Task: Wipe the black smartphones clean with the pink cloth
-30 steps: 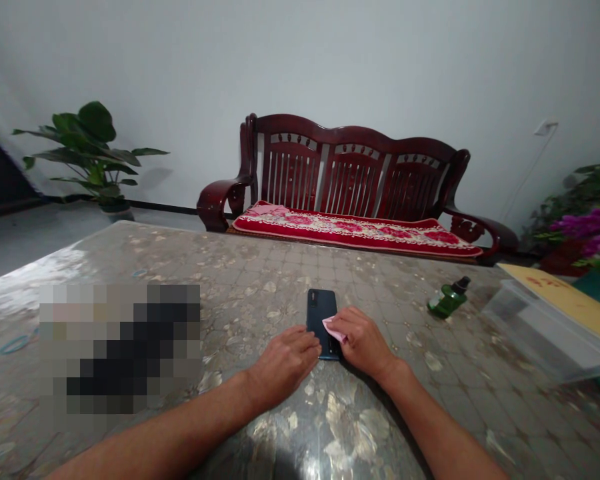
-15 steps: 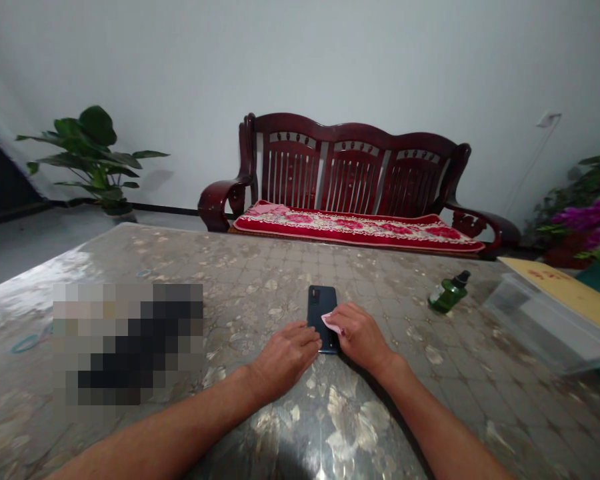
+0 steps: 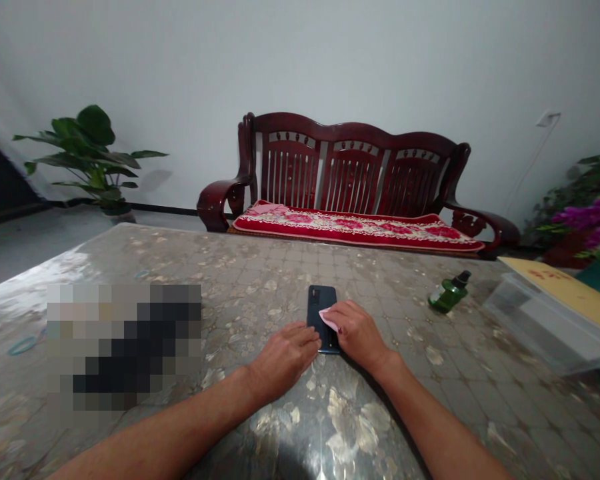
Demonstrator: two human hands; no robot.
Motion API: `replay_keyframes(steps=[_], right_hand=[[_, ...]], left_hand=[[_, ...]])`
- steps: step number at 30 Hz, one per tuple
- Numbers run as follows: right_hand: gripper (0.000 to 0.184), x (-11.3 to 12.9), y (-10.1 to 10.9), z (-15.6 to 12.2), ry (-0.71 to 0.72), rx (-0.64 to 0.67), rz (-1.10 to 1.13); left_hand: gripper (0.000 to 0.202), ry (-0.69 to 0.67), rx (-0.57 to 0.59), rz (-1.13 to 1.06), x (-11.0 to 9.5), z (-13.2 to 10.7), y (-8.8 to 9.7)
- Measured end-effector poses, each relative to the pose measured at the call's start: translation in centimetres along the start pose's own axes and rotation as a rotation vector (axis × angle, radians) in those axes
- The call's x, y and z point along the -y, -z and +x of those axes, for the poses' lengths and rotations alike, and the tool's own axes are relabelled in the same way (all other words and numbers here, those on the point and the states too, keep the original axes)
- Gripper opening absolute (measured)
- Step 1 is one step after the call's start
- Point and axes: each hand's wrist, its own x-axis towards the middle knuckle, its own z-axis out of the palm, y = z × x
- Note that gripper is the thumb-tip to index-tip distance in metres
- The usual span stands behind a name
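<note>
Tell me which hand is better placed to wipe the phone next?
Probably the right hand: it pinches the pink cloth on the phone. The left hand rests at the phone's left edge, with no cloth visible.

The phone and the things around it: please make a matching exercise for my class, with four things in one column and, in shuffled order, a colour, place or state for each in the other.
Column one
1. phone
2. pink cloth
3. spray bottle
4. wooden bench

Column two
A. green, with a black top
B. dark red-brown, beyond the table
C. held in the fingers of the right hand
D. dark blue, lying with its camera side up

Right pairs: 1-D, 2-C, 3-A, 4-B
</note>
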Motion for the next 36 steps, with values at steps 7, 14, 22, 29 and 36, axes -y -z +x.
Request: replay_keyframes(steps=[7, 14, 22, 29, 36], right_hand=[[0.029, 0.4, 0.5, -0.3, 0.029, 0.031, 0.038], [0.027, 0.4, 0.3, -0.1, -0.007, -0.020, 0.039], [0.030, 0.8, 0.7, -0.4, 0.018, -0.005, 0.081], [0.029, 0.8, 0.4, -0.3, -0.039, -0.029, 0.062], [0.025, 1.5, 0.8, -0.7, 0.090, 0.015, 0.126]], left_hand=[[0.018, 0.016, 0.002, -0.001, -0.1, 0.0, 0.1], [0.024, 0.002, -0.034, 0.015, 0.1, 0.0, -0.2], [0.018, 0.024, -0.013, 0.021, 0.0, -0.1, -0.4], [0.024, 0.014, -0.027, 0.015, 0.1, -0.1, -0.5], [0.017, 0.027, 0.004, 0.008, 0.0, 0.1, -0.5]])
